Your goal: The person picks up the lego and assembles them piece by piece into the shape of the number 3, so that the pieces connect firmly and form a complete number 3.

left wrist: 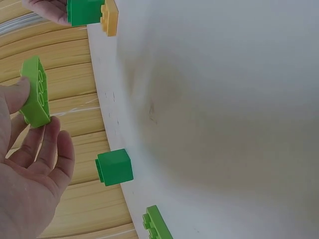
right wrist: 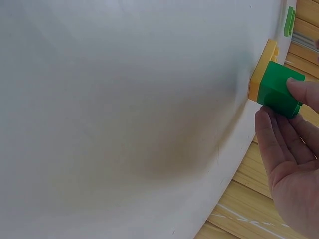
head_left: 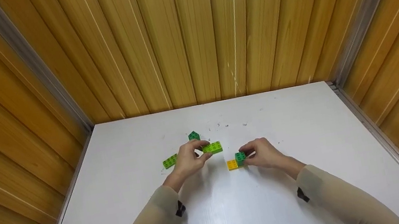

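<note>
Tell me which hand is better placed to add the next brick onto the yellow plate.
Probably the left hand: it already pinches a light green brick, lifted beside the yellow plate. The right hand is busy gripping the dark green cube on that plate.

No text, label, brand, number or sign can be read in any view. Only plain studs are shown on the bricks. No markings are borne by the table or the panelling.
</note>
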A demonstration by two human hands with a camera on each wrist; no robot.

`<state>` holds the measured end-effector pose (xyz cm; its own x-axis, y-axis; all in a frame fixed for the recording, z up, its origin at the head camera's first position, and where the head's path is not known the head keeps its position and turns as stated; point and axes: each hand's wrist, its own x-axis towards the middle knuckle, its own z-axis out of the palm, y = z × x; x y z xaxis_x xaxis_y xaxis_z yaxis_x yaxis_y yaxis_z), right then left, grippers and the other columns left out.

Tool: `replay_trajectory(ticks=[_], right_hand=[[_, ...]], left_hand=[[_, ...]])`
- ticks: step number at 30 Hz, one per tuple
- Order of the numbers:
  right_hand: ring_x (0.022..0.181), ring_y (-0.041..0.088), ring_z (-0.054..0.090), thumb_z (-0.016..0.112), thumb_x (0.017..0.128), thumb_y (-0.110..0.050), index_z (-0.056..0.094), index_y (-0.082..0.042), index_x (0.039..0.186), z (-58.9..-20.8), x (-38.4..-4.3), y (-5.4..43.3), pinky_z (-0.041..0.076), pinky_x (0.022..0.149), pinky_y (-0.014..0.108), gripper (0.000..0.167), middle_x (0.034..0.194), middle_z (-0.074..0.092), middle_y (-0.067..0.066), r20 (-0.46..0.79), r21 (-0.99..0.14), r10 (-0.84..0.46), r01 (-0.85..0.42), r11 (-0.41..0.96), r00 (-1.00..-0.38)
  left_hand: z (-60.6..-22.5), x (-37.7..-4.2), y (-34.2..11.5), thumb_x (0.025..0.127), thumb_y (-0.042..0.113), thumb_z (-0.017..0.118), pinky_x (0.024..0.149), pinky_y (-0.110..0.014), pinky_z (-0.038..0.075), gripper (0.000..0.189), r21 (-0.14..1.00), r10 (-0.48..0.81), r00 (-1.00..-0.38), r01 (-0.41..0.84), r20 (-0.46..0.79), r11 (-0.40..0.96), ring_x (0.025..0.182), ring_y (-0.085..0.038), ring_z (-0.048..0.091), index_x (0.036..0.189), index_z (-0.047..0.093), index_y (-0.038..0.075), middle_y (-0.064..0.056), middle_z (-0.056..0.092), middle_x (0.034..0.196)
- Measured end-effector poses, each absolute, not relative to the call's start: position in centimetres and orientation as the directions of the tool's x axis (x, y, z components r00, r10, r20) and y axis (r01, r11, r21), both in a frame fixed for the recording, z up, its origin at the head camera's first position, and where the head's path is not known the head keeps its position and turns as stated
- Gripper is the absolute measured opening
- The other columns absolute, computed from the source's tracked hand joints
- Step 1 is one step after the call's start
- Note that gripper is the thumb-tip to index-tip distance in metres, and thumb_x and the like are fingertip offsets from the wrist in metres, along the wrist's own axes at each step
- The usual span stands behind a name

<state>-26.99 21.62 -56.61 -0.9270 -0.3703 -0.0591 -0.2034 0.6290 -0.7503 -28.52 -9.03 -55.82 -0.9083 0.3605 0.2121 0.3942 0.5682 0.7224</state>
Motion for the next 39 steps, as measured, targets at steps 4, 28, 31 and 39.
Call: replay_trajectory(ticks=[4, 28, 31, 39], right_hand=[[0.117, 0.03, 0.08, 0.084, 0.094, -0.003, 0.078, 0.001, 0.135, -56.8, -26.9, 21.7, 0.069, 0.101, 0.044, 0.042, 0.131, 0.081, 0.017, -0.049, -0.746, -0.381, -0.219, 0.629, -0.923], [0.135, 0.052, 0.07, 0.09, 0.096, -0.015, 0.074, 0.0, 0.144, -54.7, -27.5, 22.2, 0.067, 0.104, 0.05, 0.053, 0.146, 0.073, 0.028, 0.116, -0.837, -0.434, -0.323, 0.442, -0.893], [0.133, 0.053, 0.071, 0.088, 0.097, -0.009, 0.074, 0.002, 0.142, -55.0, -27.6, 22.4, 0.068, 0.102, 0.046, 0.048, 0.143, 0.075, 0.028, 0.118, -0.847, -0.438, -0.32, 0.423, -0.891], [0.123, 0.048, 0.077, 0.084, 0.098, -0.001, 0.077, 0.003, 0.136, -55.6, -27.7, 22.7, 0.069, 0.098, 0.041, 0.039, 0.134, 0.08, 0.023, 0.123, -0.842, -0.447, -0.332, 0.426, -0.886]], left_hand=[[-55.9, -28.2, -8.5, 0.104, 0.021, 0.082, 0.093, -0.037, 0.063, 0.033, 0.746, 0.364, -0.916, 0.361, 0.17, 0.56, 0.115, -0.02, 0.071, 0.137, 0.081, 0.016, -0.003, 0.078, 0.131], [-56.0, -28.4, -4.6, 0.103, 0.021, 0.081, 0.096, -0.04, 0.066, 0.034, 0.726, 0.463, -0.871, 0.424, 0.163, 0.541, 0.114, -0.02, 0.072, 0.136, 0.08, 0.013, -0.004, 0.079, 0.127], [-56.3, -28.3, -4.1, 0.103, 0.021, 0.08, 0.099, -0.039, 0.066, 0.035, 0.733, 0.462, -0.876, 0.404, 0.138, 0.547, 0.115, -0.02, 0.071, 0.138, 0.079, 0.014, -0.003, 0.079, 0.128], [-56.7, -28.2, -3.4, 0.103, 0.022, 0.08, 0.099, -0.034, 0.065, 0.036, 0.741, 0.458, -0.882, 0.383, 0.114, 0.551, 0.115, -0.018, 0.07, 0.138, 0.079, 0.015, 0.0, 0.079, 0.128]])
